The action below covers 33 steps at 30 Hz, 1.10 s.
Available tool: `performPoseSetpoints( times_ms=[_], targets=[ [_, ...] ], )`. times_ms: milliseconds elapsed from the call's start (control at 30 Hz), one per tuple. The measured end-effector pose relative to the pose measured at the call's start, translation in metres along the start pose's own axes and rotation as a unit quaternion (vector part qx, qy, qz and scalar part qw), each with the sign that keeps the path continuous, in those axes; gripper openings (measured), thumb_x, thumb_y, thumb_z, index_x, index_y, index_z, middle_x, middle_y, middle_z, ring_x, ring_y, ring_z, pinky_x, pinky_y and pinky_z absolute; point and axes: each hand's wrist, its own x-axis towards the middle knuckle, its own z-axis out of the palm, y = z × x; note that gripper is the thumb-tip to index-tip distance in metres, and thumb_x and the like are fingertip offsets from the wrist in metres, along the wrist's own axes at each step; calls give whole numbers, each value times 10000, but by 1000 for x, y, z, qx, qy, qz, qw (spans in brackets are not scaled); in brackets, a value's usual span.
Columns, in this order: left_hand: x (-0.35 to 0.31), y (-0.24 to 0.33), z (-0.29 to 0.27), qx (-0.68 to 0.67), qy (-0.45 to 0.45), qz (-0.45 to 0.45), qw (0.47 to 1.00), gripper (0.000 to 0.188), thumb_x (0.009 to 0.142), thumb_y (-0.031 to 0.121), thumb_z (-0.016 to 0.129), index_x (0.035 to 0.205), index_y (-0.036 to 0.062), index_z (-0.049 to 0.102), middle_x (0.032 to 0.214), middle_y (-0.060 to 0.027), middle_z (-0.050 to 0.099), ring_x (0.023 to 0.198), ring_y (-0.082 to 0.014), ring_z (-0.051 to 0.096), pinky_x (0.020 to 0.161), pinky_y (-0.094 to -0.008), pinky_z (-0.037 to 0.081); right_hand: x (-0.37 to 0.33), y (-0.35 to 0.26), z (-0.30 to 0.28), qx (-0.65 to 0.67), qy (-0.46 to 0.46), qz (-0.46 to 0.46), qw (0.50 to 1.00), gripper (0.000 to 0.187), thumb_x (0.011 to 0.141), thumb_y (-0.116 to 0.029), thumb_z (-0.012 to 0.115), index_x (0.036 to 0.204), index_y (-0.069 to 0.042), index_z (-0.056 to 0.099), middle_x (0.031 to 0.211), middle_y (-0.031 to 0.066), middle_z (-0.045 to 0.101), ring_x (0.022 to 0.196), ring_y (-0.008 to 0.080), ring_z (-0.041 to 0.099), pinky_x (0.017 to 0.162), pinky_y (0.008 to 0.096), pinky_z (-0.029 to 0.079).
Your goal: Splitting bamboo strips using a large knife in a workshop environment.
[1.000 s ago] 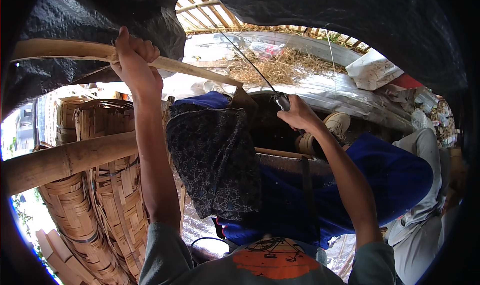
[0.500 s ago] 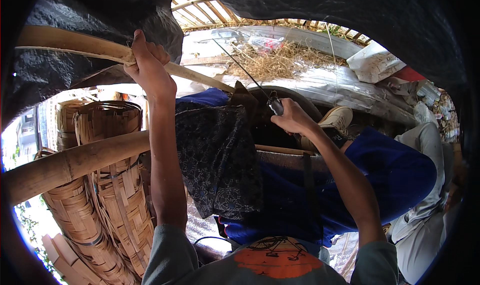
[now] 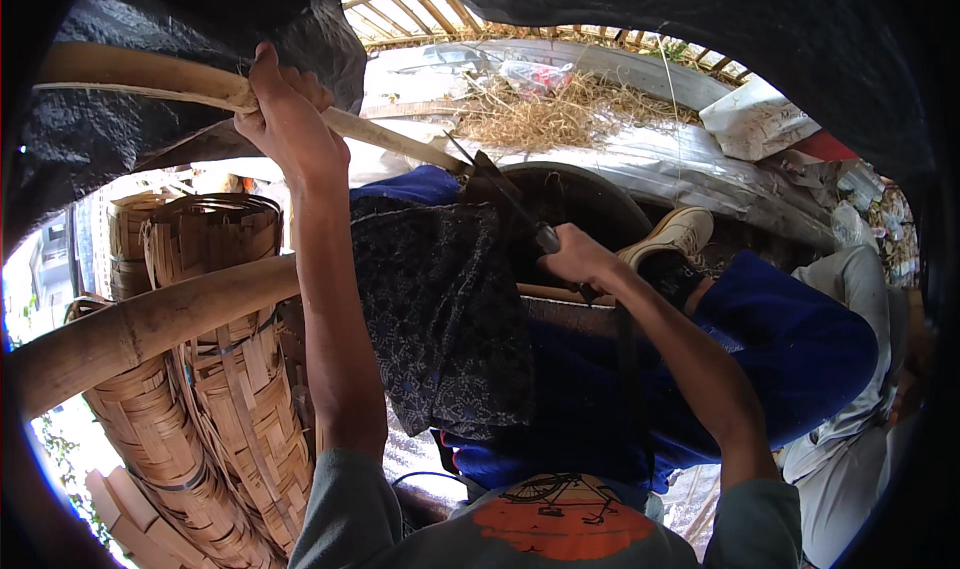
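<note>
Bamboo strip slants from far left to mid-scene, the left hand closed round it; the right hand wraps the handle of a knife near the strip's right end; beyond, dry straw lies on grey sheeting; black tarpaulin hangs far left and right; woven baskets stand left, crossed by a bamboo pole.

Rustic workshop (tall woven baskets).

No words can be read clearly — the white sack at the far right bears dark print towards its right edge, too small to make out.
</note>
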Motion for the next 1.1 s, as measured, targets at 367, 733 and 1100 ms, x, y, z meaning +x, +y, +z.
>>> performPoseSetpoints(
  times_ms=[367,733,1100],
  targets=[
    [7,4,-12,17,36,19,999,438,852,175,505,505,161,239,440,47,202,421,-54,155,436,-257,163,-28,-48,10,98,-65,-47,992,115,751,-82,526,725,-2,448,523,61,486,434,141,507,421,328,403],
    [6,6,-7,22,67,22,997,439,884,149,485,543,157,210,480,40,185,427,-64,148,436,-259,155,-32,-56,1,38,13,-121,992,141,724,-103,541,737,30,497,559,109,547,470,176,556,436,337,418],
    [17,-3,-20,19,2,7,1000,461,885,170,472,513,158,200,445,38,193,429,-64,134,436,-266,137,3,-12,-8,-20,-7,56,998,182,736,-144,558,736,34,519,558,108,551,419,154,519,368,312,377]
  ],
)
